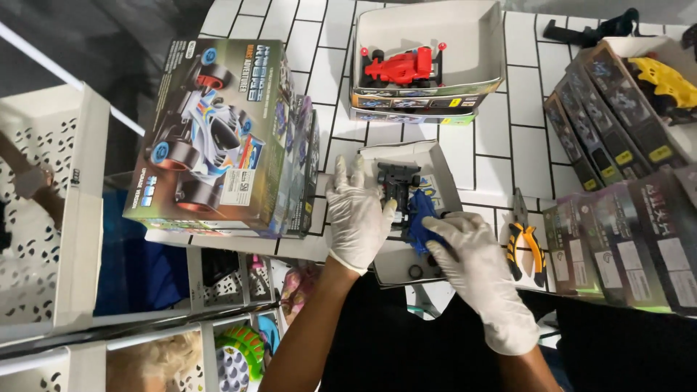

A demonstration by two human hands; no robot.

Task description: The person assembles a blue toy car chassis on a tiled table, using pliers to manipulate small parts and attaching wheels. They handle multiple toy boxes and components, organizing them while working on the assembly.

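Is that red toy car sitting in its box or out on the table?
In: the red toy car rests upright inside the open white box tray.

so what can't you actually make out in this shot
All in the head view:
- Blue toy car body: the right hand covers its rear.
- Black chassis: the left hand hides its near side.
- Small black rings in the open white box: too small to identify.
- Yellow toy car: cut off by the right edge.
- Stacked boxes on the right: their far ends run past the frame.
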